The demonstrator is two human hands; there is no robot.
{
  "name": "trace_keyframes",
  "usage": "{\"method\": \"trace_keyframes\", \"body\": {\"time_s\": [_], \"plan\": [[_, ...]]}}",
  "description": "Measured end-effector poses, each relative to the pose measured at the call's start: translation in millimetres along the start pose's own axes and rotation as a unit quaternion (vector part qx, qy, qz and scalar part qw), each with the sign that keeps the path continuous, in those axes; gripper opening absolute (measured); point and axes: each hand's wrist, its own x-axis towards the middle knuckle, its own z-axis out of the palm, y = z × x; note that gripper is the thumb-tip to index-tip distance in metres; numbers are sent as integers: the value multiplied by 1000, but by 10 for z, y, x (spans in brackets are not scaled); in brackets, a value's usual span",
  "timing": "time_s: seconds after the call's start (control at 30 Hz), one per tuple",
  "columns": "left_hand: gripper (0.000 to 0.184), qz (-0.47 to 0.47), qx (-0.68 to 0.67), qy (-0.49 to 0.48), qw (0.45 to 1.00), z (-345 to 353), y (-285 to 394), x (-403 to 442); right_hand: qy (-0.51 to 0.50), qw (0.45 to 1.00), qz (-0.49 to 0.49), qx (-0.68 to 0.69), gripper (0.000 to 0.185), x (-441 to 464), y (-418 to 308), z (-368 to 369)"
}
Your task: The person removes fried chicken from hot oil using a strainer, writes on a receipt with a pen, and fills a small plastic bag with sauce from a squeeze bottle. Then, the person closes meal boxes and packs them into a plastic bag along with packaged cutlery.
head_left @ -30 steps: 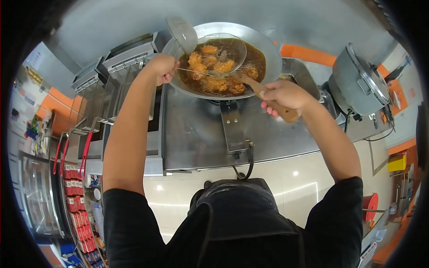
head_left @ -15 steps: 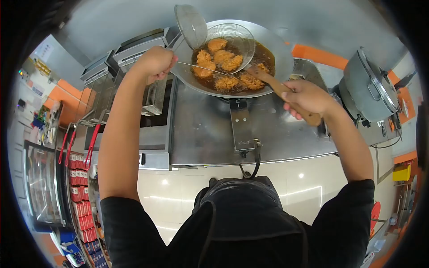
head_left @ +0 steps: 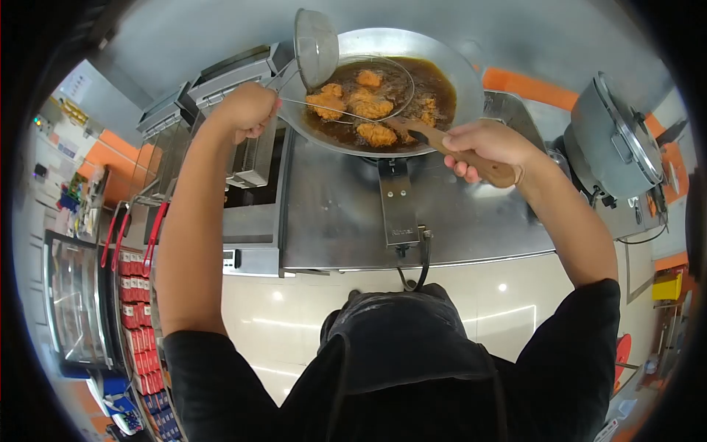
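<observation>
A wide metal wok [head_left: 470, 85] holds dark oil with several golden fried pieces [head_left: 370, 104] in it. My left hand [head_left: 249, 110] is closed round the handle of a wire skimmer [head_left: 409, 77], whose round mesh lies in the oil around some pieces. My right hand [head_left: 486, 149] grips a wooden spatula [head_left: 465, 155], its far end at the wok's near side beside the skimmer's rim. A second mesh strainer [head_left: 317, 48] stands tilted at the wok's back left, just past my left hand; where its handle ends is hidden.
A metal tray [head_left: 515, 110] and a large grey lidded pot [head_left: 600, 140] stand to the right. Fryer baskets with red handles [head_left: 156, 239] hang on the left. The burner's control box [head_left: 398, 210] and a hose sit at the counter's front.
Compared with the last earlier frame, the skimmer's mesh sits lower in the oil and slightly left. Both hands have shifted a little left, and the fried pieces have moved about in the oil.
</observation>
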Motion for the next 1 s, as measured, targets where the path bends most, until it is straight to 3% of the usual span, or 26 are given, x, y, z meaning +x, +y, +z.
{"method": "trace_keyframes", "body": {"time_s": [0.1,0.23,0.33,0.47,0.57,0.77,1.0], "plan": [[12,7,-46,24,999,8,27,-91,-49,985,19,166,24,119,-78,-222],[13,43,-73,28,996,-51,2,-143,-21,986,5,164,16,246,-37,-141],[15,72,-68,33,994,-53,-55,-305,-58,993,-32,100,19,140,-68,-415],[23,51,-37,60,996,50,-94,-634,5,994,-37,100,21,-47,-101,-590],[24,24,-21,34,999,148,-208,-685,52,996,-68,12,39,-184,-57,-741],[25,-24,31,3,999,426,-302,-788,123,990,-60,-19,41,-462,-8,-912],[35,-37,115,15,993,457,-381,-1106,117,991,-64,31,48,-689,84,-987]]}}
